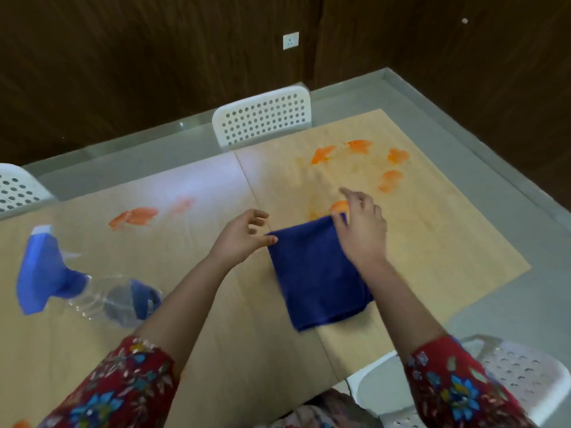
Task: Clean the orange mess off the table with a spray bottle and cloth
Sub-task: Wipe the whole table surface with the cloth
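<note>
Pinching the upper right corner of the dark blue folded cloth: that's your right hand. Thumb is curled onto the corner, index finger sticks out straight past it, and the other fingers bend over the fabric edge. Your forearm crosses the cloth's right side.

Your left hand is loose and holds nothing. Its thumb tip just touches the cloth's upper left corner, and the other fingers hang half curled above that, clear of the fabric.

The cloth lies flat on the pale wood-grain surface, centre of the frame, across the seam between two panels.

One orange smear sits right at your right hand and is partly hidden by it. It's touching or just beside the cloth's upper edge; can't tell which. A loose ring of orange smears is in the upper right of the surface, well apart from the cloth. An orange patch lies left of centre, also apart from the cloth, with a fainter one just right of it.

The clear plastic spray bottle with a blue trigger head is at the left edge of the frame, on the surface, well apart from both hands. It's blurred, so I can't tell if it stands or lies.

A white perforated plastic chair stands at the surface's upper edge, top centre. Your red floral sleeves fill the bottom corners.
</note>
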